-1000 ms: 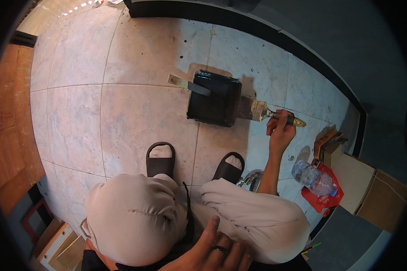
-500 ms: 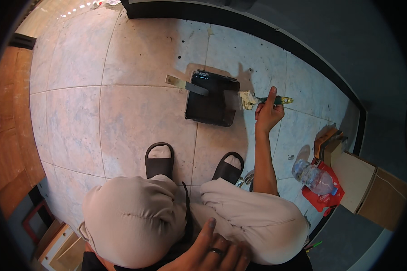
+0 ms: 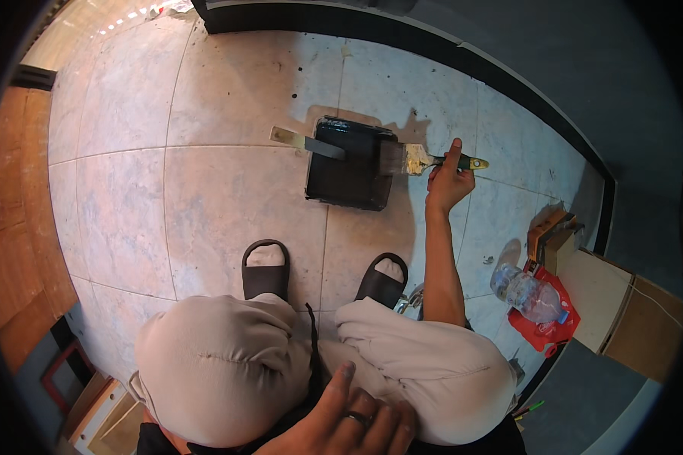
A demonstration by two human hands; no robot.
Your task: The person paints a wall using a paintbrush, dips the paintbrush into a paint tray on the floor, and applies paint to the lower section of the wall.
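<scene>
My right hand [image 3: 451, 184] is closed around the dark handle of a wide paintbrush [image 3: 416, 159], thumb pointing away from me. The brush has a pale, paint-crusted ferrule, and its bristles reach over the right rim of a black paint tray [image 3: 349, 189] on the floor. Whether the bristle tips touch the paint or rim I cannot tell. A flat scraper-like strip [image 3: 303, 142] lies across the tray's left rim, its dark end inside. My left hand [image 3: 349, 417], with a dark ring, rests near my lap, fingers loosely bent and apart, nothing seen in them.
At the right a clear plastic bottle [image 3: 535, 296] lies on a red plastic bag [image 3: 550, 327] beside cardboard boxes [image 3: 599, 292]. A dark skirting [image 3: 341, 23] runs along the far wall. My sandalled feet [image 3: 265, 273] stand on the tiles before the tray. Wooden panelling [image 3: 26, 220] is at the left.
The brush in my right hand has drawn slightly rightward relative to the tray, and its bristles now look sharper. My left hand stays in place. The whole view has shifted a little.
</scene>
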